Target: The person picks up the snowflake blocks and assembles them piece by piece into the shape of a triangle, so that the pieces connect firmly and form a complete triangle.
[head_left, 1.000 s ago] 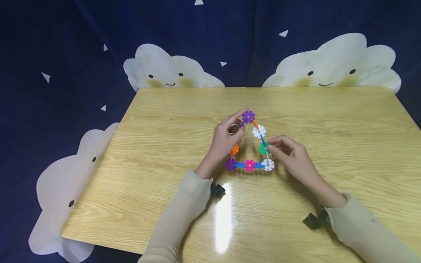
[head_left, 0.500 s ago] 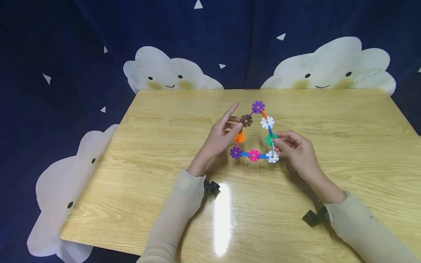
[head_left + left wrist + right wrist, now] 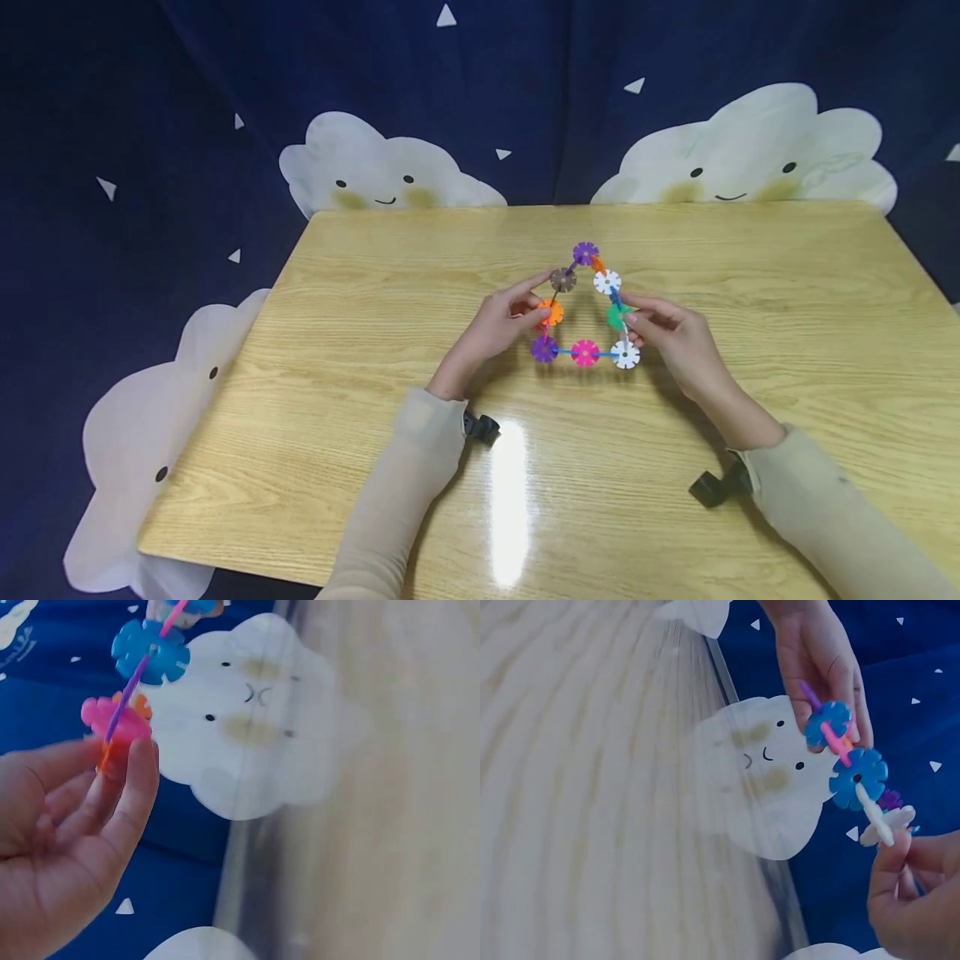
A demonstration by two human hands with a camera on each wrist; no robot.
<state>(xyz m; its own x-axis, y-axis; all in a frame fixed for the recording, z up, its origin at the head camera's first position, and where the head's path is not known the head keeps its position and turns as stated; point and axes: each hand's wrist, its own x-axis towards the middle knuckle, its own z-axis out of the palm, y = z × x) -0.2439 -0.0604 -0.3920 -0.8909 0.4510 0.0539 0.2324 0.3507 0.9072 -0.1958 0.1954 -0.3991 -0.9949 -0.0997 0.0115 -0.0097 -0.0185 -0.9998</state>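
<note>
Slotted plastic snowflake discs are joined into a triangular ring, raised over the table. Its top corner is a purple disc [image 3: 586,253]; a pink disc [image 3: 585,353] sits mid-way along the bottom side. My left hand [image 3: 497,325] pinches the left side at an orange disc [image 3: 553,312], its index finger reaching up to a brown disc [image 3: 563,280]. On the right side, my right hand [image 3: 678,342] pinches a green disc [image 3: 617,317] between thumb and fingers. The right wrist view shows the ring edge-on, with blue discs [image 3: 859,778] along the bottom and both hands gripping it.
A wooden table [image 3: 337,350] lies below, with a bright light reflection near its front. Behind it hangs a dark blue curtain [image 3: 555,100], with white cloud shapes [image 3: 405,162] at the table's edges. Black wrist cameras [image 3: 483,429] sit below each sleeve.
My left hand has slid down from the purple top disc past the brown one to the orange disc. The ring has shifted slightly right and up and tilted; my right hand keeps its pinch.
</note>
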